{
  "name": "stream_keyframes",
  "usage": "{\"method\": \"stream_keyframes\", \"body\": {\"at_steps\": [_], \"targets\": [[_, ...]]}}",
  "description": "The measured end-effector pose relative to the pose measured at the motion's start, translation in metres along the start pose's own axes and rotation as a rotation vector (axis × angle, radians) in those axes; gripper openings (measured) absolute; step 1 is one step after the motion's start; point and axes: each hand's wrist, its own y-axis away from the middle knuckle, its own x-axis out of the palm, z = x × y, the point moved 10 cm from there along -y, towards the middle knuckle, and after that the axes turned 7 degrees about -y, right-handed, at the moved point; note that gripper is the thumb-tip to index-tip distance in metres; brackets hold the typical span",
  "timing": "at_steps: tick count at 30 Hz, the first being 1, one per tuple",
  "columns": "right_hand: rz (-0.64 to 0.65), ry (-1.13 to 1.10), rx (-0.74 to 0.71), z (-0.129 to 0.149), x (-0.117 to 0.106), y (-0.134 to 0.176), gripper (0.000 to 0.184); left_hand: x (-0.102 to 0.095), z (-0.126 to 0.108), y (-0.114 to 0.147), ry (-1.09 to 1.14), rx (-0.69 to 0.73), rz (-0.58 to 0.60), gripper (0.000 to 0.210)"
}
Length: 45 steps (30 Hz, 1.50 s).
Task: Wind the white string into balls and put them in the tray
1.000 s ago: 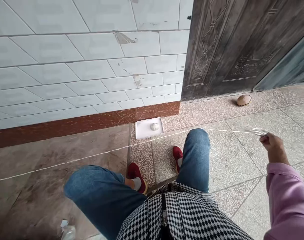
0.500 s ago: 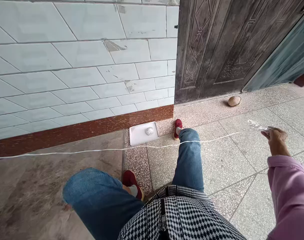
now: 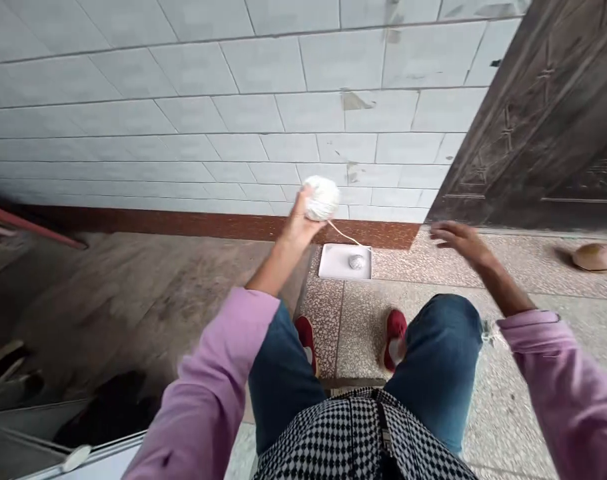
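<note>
Grip of the left hand (image 3: pixel 299 223): fingers closed round a white twine ball (image 3: pixel 322 198), held raised before the tiled wall (image 3: pixel 183 120). Right hand (image 3: pixel 456 240) spread, empty, blurred. Loose twine (image 3: pixel 344 236) is best kept taut and fed evenly onto the ball.

Left hand (image 3: pixel 299 223) is up in front, fingers wrapped on a round white ball of string (image 3: pixel 322 197) — a thin strand trails down to the right. Right hand (image 3: pixel 458 241) hovers open, empty, by the dark carved door (image 3: pixel 543 133). Farther off on the floor — a flat white tray (image 3: pixel 336 263) holding a small crumpled silver ball (image 3: pixel 356 261).
</note>
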Motion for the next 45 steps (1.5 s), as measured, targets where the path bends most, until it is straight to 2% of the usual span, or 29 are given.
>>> {"method": "stream_keyframes", "body": {"at_steps": [1,3,6,8,10,12,15,18,22,25,27,30,34,37,41,45], "targets": [[0.142,-0.060,-0.040,0.007,0.052,-0.007,0.022,0.001,0.009,-0.004,-0.002,-0.019,0.010,0.052],[0.329,-0.121,-0.083,0.016,0.142,-0.010,0.037,0.003,0.031,-0.012,0.000,-0.071,0.033,0.064],[0.570,-0.191,-0.052,0.016,0.245,-0.002,0.047,0.004,0.063,-0.023,0.073,-0.152,0.089,0.078],[0.696,-0.206,-0.023,0.009,0.287,0.007,0.051,-0.004,0.078,-0.030,0.095,-0.170,0.086,0.079],[0.744,-0.224,-0.011,0.000,0.306,0.010,0.053,-0.016,0.089,-0.037,0.093,-0.171,0.079,0.076],[0.703,-0.222,-0.021,-0.010,0.306,0.008,0.054,-0.029,0.099,-0.045,0.072,-0.162,0.064,0.076],[0.588,-0.109,-0.096,-0.014,0.288,0.002,0.053,-0.053,0.115,-0.058,-0.037,-0.141,-0.016,0.081],[0.550,0.072,-0.277,0.009,0.272,-0.001,0.049,-0.065,0.124,-0.070,-0.248,-0.108,-0.034,0.086],[0.461,0.203,-0.458,0.051,0.248,-0.016,0.047,-0.051,0.127,-0.075,-0.521,-0.102,0.148,0.082],[0.373,0.263,-0.519,0.066,0.230,-0.027,0.048,-0.037,0.131,-0.066,-0.551,-0.154,0.317,0.073],[0.336,0.289,-0.529,0.067,0.222,-0.030,0.049,-0.028,0.137,-0.055,-0.530,-0.220,0.429,0.072],[0.311,0.301,-0.524,0.063,0.218,-0.030,0.053,-0.019,0.151,-0.039,-0.509,-0.331,0.536,0.076],[0.319,0.281,-0.469,0.052,0.220,-0.031,0.055,-0.008,0.158,-0.028,-0.478,-0.334,0.643,0.076],[0.348,0.254,-0.443,0.047,0.224,-0.032,0.054,-0.005,0.158,-0.024,-0.485,-0.326,0.680,0.080],[0.334,0.222,-0.439,0.046,0.222,-0.033,0.056,-0.007,0.159,-0.022,-0.511,-0.319,0.669,0.090],[0.332,0.211,-0.433,0.045,0.217,-0.034,0.058,-0.008,0.156,-0.026,-0.565,-0.245,0.632,0.084]]}}
